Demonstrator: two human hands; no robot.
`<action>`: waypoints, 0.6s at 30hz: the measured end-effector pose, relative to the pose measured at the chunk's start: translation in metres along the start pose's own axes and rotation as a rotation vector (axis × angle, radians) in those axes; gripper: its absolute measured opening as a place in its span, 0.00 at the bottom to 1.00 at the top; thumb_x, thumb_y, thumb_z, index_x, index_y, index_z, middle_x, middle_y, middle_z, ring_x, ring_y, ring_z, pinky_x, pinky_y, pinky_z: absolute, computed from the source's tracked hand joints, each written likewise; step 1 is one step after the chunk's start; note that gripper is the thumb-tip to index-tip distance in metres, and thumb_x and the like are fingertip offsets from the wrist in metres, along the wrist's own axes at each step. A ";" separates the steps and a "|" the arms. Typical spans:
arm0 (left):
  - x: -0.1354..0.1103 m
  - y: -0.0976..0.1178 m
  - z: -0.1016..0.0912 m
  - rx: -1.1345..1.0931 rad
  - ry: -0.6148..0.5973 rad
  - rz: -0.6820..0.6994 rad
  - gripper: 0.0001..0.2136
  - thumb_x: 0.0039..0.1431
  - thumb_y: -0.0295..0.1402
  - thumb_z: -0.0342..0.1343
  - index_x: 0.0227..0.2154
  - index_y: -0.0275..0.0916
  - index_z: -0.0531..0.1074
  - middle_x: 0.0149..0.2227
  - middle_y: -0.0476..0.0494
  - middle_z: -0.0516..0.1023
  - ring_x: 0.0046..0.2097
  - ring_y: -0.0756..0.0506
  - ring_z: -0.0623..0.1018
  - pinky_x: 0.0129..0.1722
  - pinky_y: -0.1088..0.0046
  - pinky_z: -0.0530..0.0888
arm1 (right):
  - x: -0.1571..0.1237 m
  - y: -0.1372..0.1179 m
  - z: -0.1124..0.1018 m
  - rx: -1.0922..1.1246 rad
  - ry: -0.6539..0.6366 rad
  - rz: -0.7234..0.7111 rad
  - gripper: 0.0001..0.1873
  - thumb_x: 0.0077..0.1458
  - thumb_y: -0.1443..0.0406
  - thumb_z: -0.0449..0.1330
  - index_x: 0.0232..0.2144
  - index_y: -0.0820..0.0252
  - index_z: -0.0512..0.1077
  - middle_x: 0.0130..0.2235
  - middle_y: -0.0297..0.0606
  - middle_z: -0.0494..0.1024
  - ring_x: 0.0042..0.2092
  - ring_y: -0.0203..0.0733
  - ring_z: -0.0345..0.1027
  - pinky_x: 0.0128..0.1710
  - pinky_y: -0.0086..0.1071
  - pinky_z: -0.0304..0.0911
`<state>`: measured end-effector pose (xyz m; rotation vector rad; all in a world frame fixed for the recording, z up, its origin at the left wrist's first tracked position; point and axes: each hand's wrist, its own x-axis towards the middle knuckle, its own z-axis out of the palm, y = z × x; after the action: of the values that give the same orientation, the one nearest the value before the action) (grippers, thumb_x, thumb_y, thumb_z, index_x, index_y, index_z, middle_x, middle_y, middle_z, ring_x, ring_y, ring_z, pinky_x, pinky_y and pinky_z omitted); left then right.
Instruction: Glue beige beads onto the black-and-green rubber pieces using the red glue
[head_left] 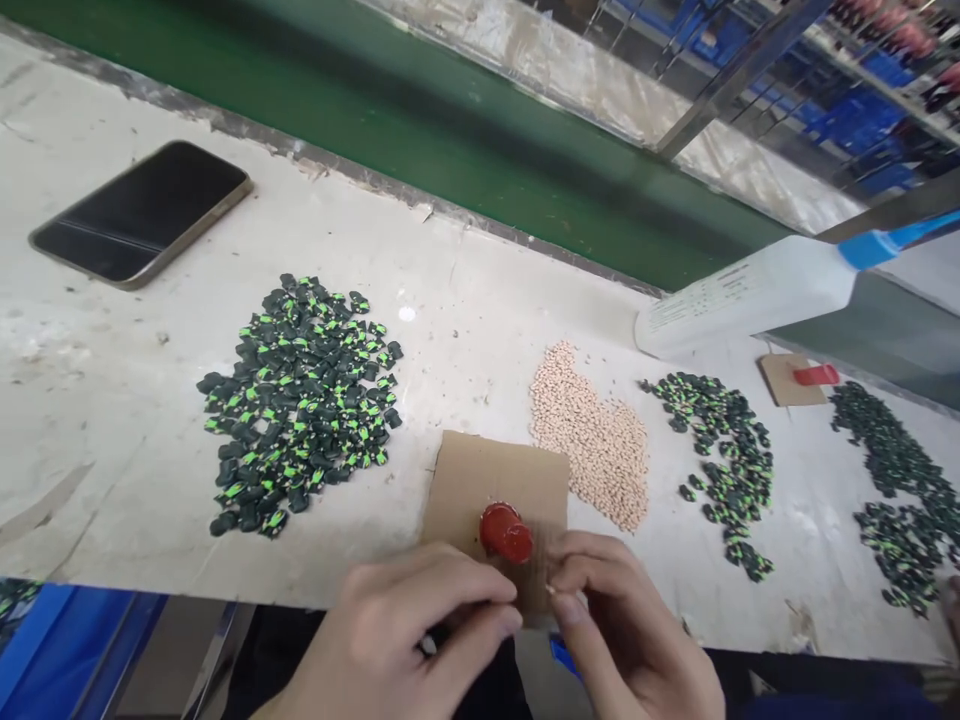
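My left hand (420,625) is closed, thumb and forefinger tips close together near the front edge of the table. Whatever it holds is mostly hidden; a whitish bit shows below its forefinger. My right hand (626,625) pinches a small pale bead (551,590) between thumb and fingertips. Just beyond both hands lies a brown cardboard square (469,470) with a small red cap-like cup (501,525) on it. To the right of the cardboard is a heap of pale pinkish beads (589,435). A larger pile of small black-and-green pieces (304,400) spreads to the left.
A phone (142,210) lies at the back left. A white squeeze bottle (750,295) with a blue nozzle stands at the back right. Beyond it are another cardboard square (780,385) and more black-and-green pieces (720,450). A green strip (375,130) runs behind the table.
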<state>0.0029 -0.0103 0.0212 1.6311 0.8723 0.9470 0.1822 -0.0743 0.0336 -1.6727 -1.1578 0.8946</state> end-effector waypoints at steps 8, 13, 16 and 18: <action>-0.009 0.000 -0.007 0.052 0.058 -0.157 0.14 0.66 0.22 0.58 0.47 0.49 0.79 0.42 0.55 0.89 0.37 0.50 0.88 0.41 0.83 0.83 | 0.011 0.024 -0.011 -0.536 -0.067 -0.454 0.15 0.63 0.77 0.58 0.44 0.52 0.74 0.47 0.41 0.73 0.47 0.43 0.74 0.45 0.33 0.74; -0.011 -0.001 -0.006 0.049 0.098 -0.219 0.11 0.66 0.25 0.58 0.45 0.50 0.77 0.40 0.56 0.89 0.34 0.51 0.88 0.32 0.86 0.82 | 0.010 0.025 -0.011 -0.609 -0.071 -0.504 0.15 0.64 0.77 0.58 0.46 0.53 0.72 0.49 0.43 0.71 0.48 0.43 0.72 0.44 0.33 0.74; -0.010 -0.002 -0.006 0.060 0.104 -0.223 0.11 0.67 0.25 0.59 0.44 0.51 0.77 0.40 0.57 0.88 0.35 0.52 0.87 0.33 0.87 0.81 | 0.011 0.025 -0.010 -0.624 -0.075 -0.516 0.14 0.65 0.77 0.58 0.46 0.54 0.72 0.49 0.42 0.70 0.48 0.43 0.72 0.45 0.34 0.74; -0.009 -0.002 -0.007 0.058 0.119 -0.209 0.11 0.66 0.24 0.59 0.44 0.50 0.78 0.40 0.57 0.88 0.35 0.52 0.87 0.37 0.87 0.81 | 0.011 0.024 -0.009 -0.631 -0.084 -0.524 0.15 0.64 0.77 0.58 0.46 0.55 0.73 0.49 0.42 0.71 0.48 0.43 0.71 0.46 0.34 0.73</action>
<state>-0.0072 -0.0157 0.0192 1.5098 1.1374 0.8856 0.2015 -0.0705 0.0136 -1.6693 -1.9607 0.2746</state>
